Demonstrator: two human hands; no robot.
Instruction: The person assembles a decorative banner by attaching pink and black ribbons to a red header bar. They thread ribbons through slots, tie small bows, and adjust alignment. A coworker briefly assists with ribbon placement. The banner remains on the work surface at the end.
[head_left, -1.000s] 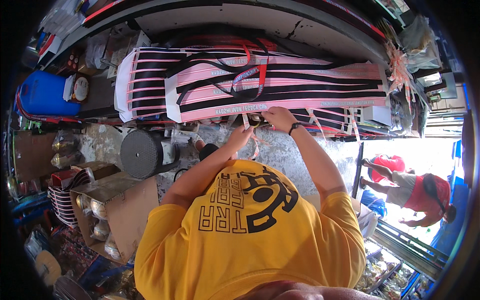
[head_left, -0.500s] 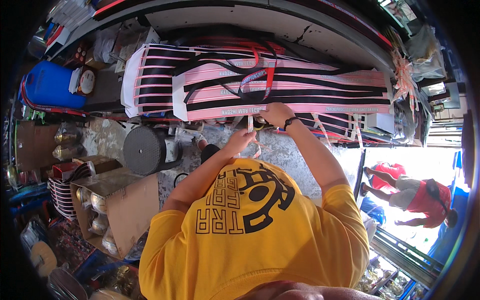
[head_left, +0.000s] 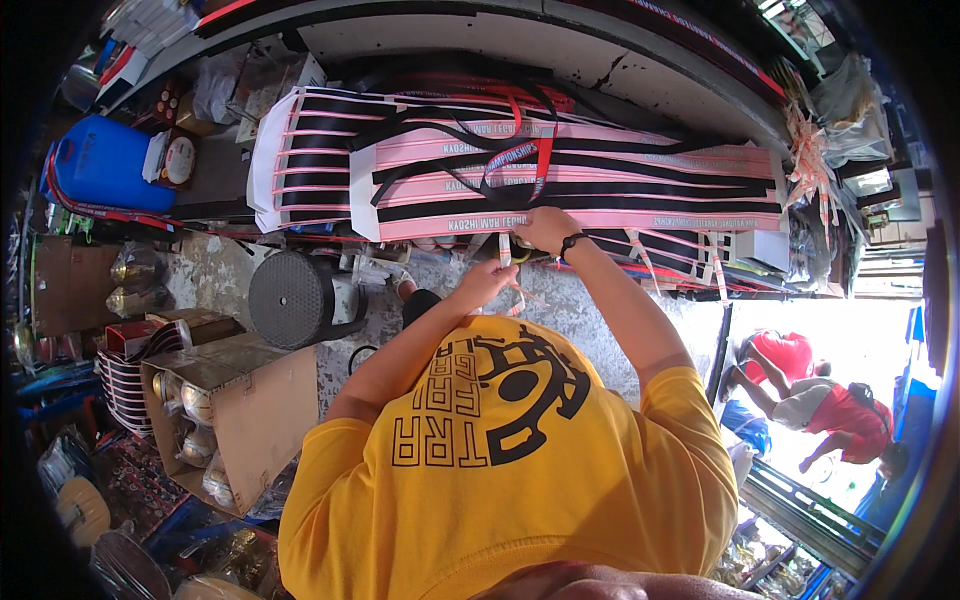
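Long pink printed strips point(head_left: 620, 222), with black ribbons point(head_left: 600, 205) between them, lie side by side along the bench ahead of me. My right hand point(head_left: 545, 231), with a dark band on the wrist, is closed at their near edge; its fingertips are partly hidden. Just left of it, a narrow pale strip point(head_left: 505, 246) hangs down from that edge. Its lower part is pinched in the fingers of my left hand point(head_left: 486, 286). A red lanyard ribbon point(head_left: 544, 160) and loose black ribbon loops rest across the pink strips.
White card ends point(head_left: 364, 195) lie under the strips at left. Beyond them stands a blue container point(head_left: 112, 166). A dark round stool point(head_left: 285, 300) and an open carton point(head_left: 250, 420) of wrapped round items are at my left. Two people in red point(head_left: 850, 420) are outside at right.
Both my hands stay at nearly the same spot, with the pale strip still held. The view shifts slightly. Outside, the person in red bends over further.
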